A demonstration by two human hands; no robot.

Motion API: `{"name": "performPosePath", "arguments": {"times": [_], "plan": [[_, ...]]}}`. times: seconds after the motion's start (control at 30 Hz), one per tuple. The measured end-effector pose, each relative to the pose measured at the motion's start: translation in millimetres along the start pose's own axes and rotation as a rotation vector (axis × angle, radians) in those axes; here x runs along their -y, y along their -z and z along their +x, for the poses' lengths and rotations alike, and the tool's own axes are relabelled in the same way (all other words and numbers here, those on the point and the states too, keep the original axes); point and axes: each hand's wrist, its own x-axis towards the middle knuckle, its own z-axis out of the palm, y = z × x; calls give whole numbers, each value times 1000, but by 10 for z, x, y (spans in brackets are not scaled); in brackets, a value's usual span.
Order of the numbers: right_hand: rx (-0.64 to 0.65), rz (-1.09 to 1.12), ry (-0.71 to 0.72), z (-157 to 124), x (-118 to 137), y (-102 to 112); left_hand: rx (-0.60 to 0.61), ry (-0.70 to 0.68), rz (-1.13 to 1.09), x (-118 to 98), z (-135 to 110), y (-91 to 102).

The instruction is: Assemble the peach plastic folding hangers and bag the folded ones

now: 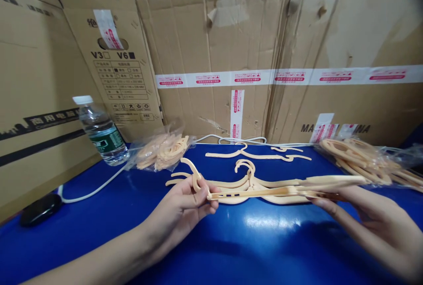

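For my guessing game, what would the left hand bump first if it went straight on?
Beyond the hanger piece it holds, the left hand would probably meet the hangers lying just behind; depth is unclear, so it might pass above them.

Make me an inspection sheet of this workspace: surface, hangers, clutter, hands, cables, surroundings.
Surface: blue table, glossy, reflecting light.
Hangers: held hanger, slotted near one end; loose hangers lying behind it; beige pieces in clear left bag and right bag.
Clutter: capped bottle with green label; black object, kind unclear.
Hands: left hand pinches the held hanger's slotted end; right hand grips its other end.
Cables: white cable beside the black object; more white cable at the back.
Surroundings: printed, taped cardboard; co-workers, nothing seen.
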Motion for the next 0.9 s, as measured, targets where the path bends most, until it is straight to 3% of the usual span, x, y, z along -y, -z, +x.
{"name": "performPosePath", "arguments": {"times": [0.07, 0.27, 0.57, 0.73, 0.83, 0.9], "plan": [[-21, -23, -30, -74, -24, -26, -39, -10, 11, 16, 4, 14], [154, 41, -54, -134, 85, -35, -157, -99, 39, 42, 13, 15], [182, 26, -122, -192, 91, -55, -180, -212, 38, 70, 16, 18], [108, 78, -141, -55, 110, -18, -277, -101, 24, 137, -32, -34], [113, 128, -142, 48, 153, -13, -147, 47, 188, 260, -128, -55], [164, 127, -131, 65, 172, -29, 105, -28, 451, 358, -205, -48]]}}
